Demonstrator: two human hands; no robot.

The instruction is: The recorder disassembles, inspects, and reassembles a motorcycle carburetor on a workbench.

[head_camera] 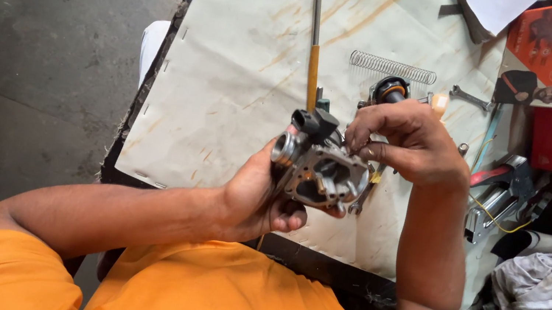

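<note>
1. Carburettor body is sitting at the frame's centre, lifted above the pale surface.
2. Left hand is cupping it from 7 o'clock, fingers wrapped tight.
3. Right hand is pinching narrowly at its 1 o'clock edge (what it pinches is hidden).
4. Cast metal, likely heavy, rigid, oily; gripping the body suits best.
5. Coil spring is lying at 12 o'clock.
</note>
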